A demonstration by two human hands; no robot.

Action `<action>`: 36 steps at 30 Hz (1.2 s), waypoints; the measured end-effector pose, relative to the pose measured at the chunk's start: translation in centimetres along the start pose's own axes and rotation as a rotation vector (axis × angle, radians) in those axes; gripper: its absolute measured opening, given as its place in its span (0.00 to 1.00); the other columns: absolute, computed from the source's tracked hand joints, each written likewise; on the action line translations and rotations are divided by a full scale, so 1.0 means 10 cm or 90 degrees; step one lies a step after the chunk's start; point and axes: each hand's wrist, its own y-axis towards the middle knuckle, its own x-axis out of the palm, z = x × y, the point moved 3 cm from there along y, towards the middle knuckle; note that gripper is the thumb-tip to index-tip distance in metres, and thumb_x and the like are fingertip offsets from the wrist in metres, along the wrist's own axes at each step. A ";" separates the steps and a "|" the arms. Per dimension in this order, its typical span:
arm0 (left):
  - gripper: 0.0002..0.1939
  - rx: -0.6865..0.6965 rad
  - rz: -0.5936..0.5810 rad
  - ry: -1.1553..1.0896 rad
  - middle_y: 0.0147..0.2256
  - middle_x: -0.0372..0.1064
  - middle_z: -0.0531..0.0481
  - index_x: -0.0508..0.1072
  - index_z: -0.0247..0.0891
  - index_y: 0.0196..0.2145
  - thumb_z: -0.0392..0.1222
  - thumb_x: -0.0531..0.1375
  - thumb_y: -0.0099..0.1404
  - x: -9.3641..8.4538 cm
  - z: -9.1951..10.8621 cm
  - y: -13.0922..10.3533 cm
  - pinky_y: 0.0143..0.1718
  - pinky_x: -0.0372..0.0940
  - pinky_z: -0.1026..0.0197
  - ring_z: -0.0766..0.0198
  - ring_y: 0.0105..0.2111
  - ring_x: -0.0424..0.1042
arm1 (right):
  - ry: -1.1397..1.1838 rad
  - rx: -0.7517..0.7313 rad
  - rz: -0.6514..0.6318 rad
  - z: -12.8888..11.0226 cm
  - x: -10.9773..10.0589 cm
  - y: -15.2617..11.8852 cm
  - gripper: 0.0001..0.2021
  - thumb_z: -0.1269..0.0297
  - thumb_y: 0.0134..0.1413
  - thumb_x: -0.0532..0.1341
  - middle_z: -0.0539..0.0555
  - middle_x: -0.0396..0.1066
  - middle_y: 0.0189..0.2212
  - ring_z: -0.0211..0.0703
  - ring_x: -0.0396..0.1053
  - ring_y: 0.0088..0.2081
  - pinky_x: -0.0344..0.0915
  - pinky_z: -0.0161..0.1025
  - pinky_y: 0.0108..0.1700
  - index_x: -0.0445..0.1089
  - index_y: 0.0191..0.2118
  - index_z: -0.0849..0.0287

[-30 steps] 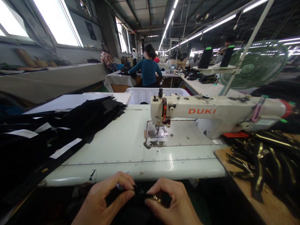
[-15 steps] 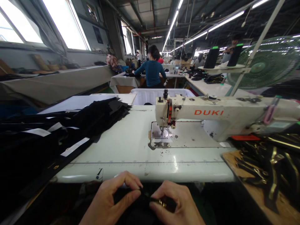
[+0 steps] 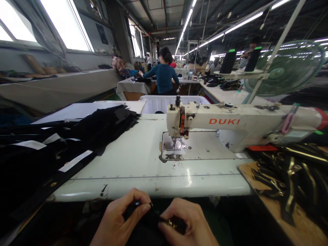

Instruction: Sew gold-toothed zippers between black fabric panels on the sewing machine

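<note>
Hands below near edge of sewing table (image 3: 133, 164): left hand (image 3: 120, 222) and right hand (image 3: 187, 225) both pinching black zipper piece (image 3: 164, 220), fingertips nearly touching.

DUKI sewing machine (image 3: 230, 124) mid-table (image 3: 133, 160), black fabric stack (image 3: 77, 136) left edge, green fan (image 3: 284, 68) behind, zippers (image 3: 289, 177) right edge.

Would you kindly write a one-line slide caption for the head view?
Both hands, left hand and right hand, pinch a black zipper piece below the sewing machine table's edge.
</note>
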 end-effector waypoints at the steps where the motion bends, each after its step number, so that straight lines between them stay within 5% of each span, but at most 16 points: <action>1: 0.09 -0.013 -0.006 -0.005 0.29 0.72 0.55 0.73 0.42 0.30 0.46 0.61 0.66 0.00 -0.02 0.01 0.33 0.65 0.68 0.62 0.31 0.72 | 0.005 0.023 -0.003 0.02 0.00 0.00 0.04 0.74 0.48 0.64 0.46 0.71 0.24 0.34 0.68 0.26 0.58 0.28 0.29 0.73 0.28 0.58; 8: 0.09 -0.045 -0.033 -0.150 0.33 0.72 0.51 0.70 0.40 0.30 0.46 0.64 0.64 -0.03 -0.07 0.03 0.39 0.68 0.64 0.59 0.36 0.74 | 0.015 0.069 0.007 0.07 0.02 -0.02 0.03 0.73 0.48 0.64 0.46 0.70 0.22 0.33 0.67 0.24 0.58 0.28 0.27 0.73 0.28 0.58; 15: 0.08 -0.051 0.005 -0.131 0.32 0.71 0.53 0.73 0.42 0.38 0.46 0.64 0.63 -0.01 -0.09 0.02 0.37 0.67 0.65 0.61 0.34 0.73 | -0.014 0.040 0.013 0.03 0.01 -0.02 0.04 0.74 0.48 0.63 0.46 0.71 0.23 0.33 0.68 0.24 0.58 0.28 0.27 0.73 0.28 0.58; 20: 0.08 0.027 -0.074 -0.023 0.34 0.70 0.53 0.77 0.45 0.41 0.41 0.59 0.66 -0.02 -0.03 0.05 0.39 0.66 0.65 0.61 0.35 0.72 | -0.036 -0.004 0.015 0.02 -0.01 -0.02 0.04 0.73 0.50 0.63 0.47 0.71 0.24 0.35 0.69 0.25 0.60 0.29 0.28 0.73 0.30 0.58; 24: 0.10 0.090 -0.085 0.009 0.32 0.67 0.52 0.74 0.43 0.33 0.41 0.55 0.70 -0.03 0.04 0.04 0.37 0.65 0.65 0.62 0.33 0.70 | -0.037 -0.033 0.012 0.01 -0.01 -0.01 0.04 0.73 0.51 0.63 0.48 0.72 0.25 0.35 0.70 0.26 0.61 0.29 0.29 0.74 0.31 0.58; 28: 0.12 0.100 -0.004 0.011 0.45 0.69 0.48 0.71 0.42 0.31 0.44 0.54 0.71 -0.04 0.04 0.00 0.47 0.63 0.64 0.58 0.46 0.69 | -0.035 -0.060 0.003 -0.04 -0.02 0.01 0.04 0.72 0.54 0.63 0.49 0.73 0.26 0.36 0.71 0.28 0.62 0.30 0.30 0.75 0.33 0.58; 31: 0.18 0.097 -0.022 -0.035 0.47 0.72 0.49 0.74 0.44 0.35 0.49 0.47 0.76 0.00 0.00 -0.02 0.50 0.63 0.63 0.58 0.48 0.70 | -0.059 -0.098 0.026 -0.08 -0.04 0.03 0.03 0.73 0.55 0.62 0.50 0.72 0.26 0.37 0.70 0.27 0.62 0.31 0.29 0.74 0.33 0.59; 34: 0.22 0.135 -0.021 -0.044 0.40 0.74 0.50 0.75 0.46 0.43 0.66 0.58 0.65 0.02 -0.02 -0.03 0.44 0.66 0.63 0.57 0.40 0.73 | -0.115 -0.209 0.075 -0.14 -0.05 0.04 0.04 0.72 0.60 0.60 0.51 0.71 0.25 0.38 0.68 0.26 0.61 0.33 0.28 0.72 0.35 0.60; 36: 0.27 0.179 -0.001 -0.018 0.37 0.74 0.51 0.75 0.46 0.42 0.66 0.68 0.52 0.02 -0.02 -0.03 0.41 0.66 0.64 0.57 0.37 0.72 | -0.169 -0.290 0.097 -0.18 -0.04 0.03 0.05 0.71 0.64 0.57 0.51 0.70 0.24 0.38 0.67 0.25 0.60 0.34 0.27 0.70 0.36 0.61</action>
